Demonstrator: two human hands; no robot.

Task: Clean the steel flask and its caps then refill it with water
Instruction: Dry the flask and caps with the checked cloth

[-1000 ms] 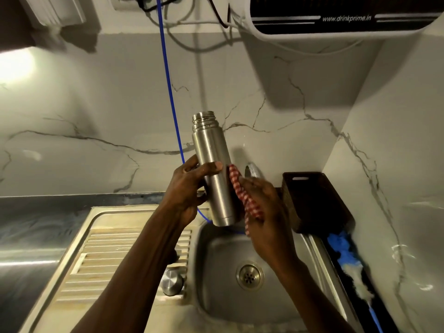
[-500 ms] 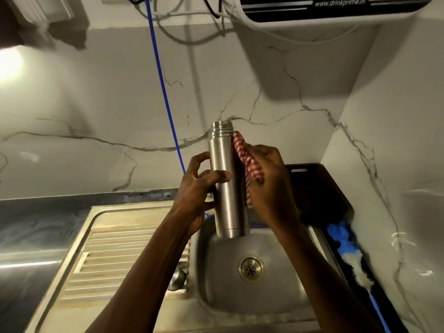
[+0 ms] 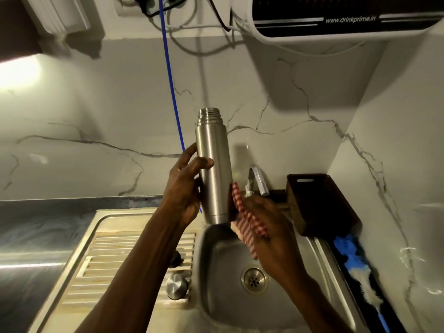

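Two hands at work over sink: left hand grips uncapped steel flask upright above basin, fingers wrapped round its body; right hand presses checked cloth vs flask's lower side, fingers curled on it. Best approach, likely: firm full-length strokes, rotating flask w/ left. One cap on drainboard.

The white water purifier on the wall reads "www.drinkprime.in".
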